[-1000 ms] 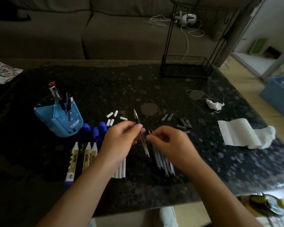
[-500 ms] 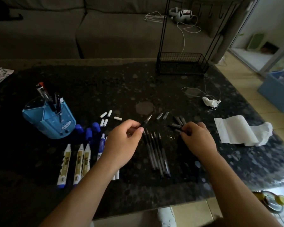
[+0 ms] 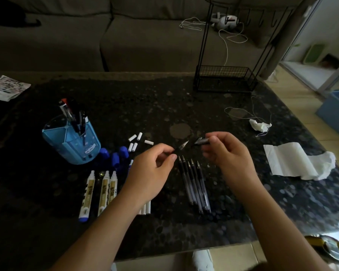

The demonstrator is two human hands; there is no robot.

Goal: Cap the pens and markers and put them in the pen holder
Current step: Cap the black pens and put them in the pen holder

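Note:
My left hand point(image 3: 151, 171) grips an uncapped black pen point(image 3: 181, 147), its tip pointing up and right. My right hand point(image 3: 229, 155) pinches a dark pen cap point(image 3: 202, 141) just right of that tip, a small gap between them. Below the hands lie several uncapped black pens point(image 3: 195, 182) side by side. Three white-and-gold markers point(image 3: 104, 190) lie at the left, with blue caps point(image 3: 115, 155) and small white caps point(image 3: 136, 141) above them. The blue pen holder point(image 3: 72, 143) stands at the left with a few pens in it.
A black wire rack point(image 3: 223, 79) stands at the table's back right. A crumpled tissue point(image 3: 259, 125) with a thin cord and a white paper towel point(image 3: 294, 163) lie at the right. A printed sheet point(image 3: 8, 89) lies at the far left edge. A sofa is behind.
My right hand picked a dark cap from the table at the right and raised it toward the pen tip. My left hand tilted the pen so that its tip points right.

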